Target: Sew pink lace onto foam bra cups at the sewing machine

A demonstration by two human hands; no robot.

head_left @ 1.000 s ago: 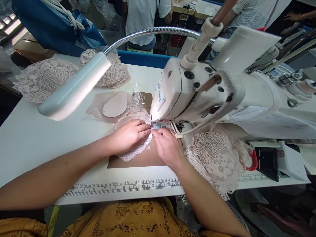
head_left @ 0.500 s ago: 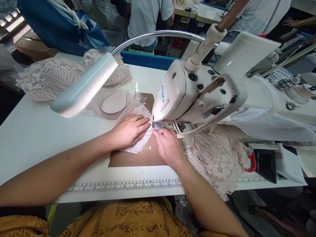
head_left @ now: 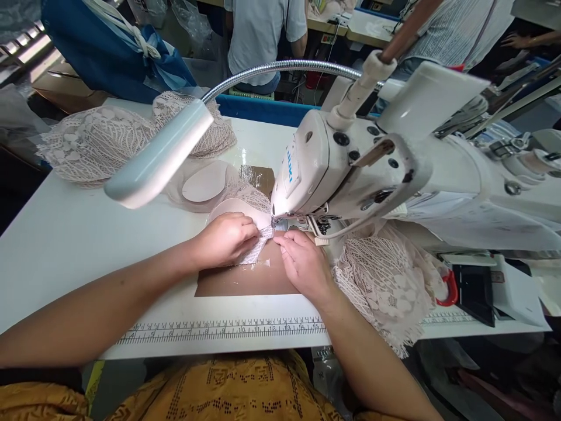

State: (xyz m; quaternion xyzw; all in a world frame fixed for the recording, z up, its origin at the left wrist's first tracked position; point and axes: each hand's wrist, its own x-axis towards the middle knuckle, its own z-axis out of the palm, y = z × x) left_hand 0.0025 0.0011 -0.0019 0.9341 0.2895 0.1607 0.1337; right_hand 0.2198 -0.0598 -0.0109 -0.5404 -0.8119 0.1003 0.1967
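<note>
Beneath the needle of the white sewing machine (head_left: pixel 302 164) lies a piece of pale lace fabric (head_left: pixel 254 255). My left hand (head_left: pixel 230 237) has its fingers curled closed on the lace, just left of the needle. A smooth pale bra cup (head_left: pixel 239 209) shows beyond that hand, beside the lace. My right hand (head_left: pixel 304 260) is at the right edge of the lace, close to the presser foot, with thumb and forefinger pinched together; what lies between them is too small to make out. Both hands rest over a brown board (head_left: pixel 245 283) on the table.
Lace pieces (head_left: pixel 96 140) are heaped at the back left, and another lace pile (head_left: pixel 377 275) hangs over the front edge at right. A lamp (head_left: pixel 162 155) arches overhead. Red-handled scissors (head_left: pixel 447 287) lie by a black tray (head_left: pixel 473 292). A person (head_left: pixel 267 41) sits beyond the table.
My left hand has gone from lying flat on the lace to curled closed, folding the lace back so the smooth cup shows. My right hand stays nearly in place.
</note>
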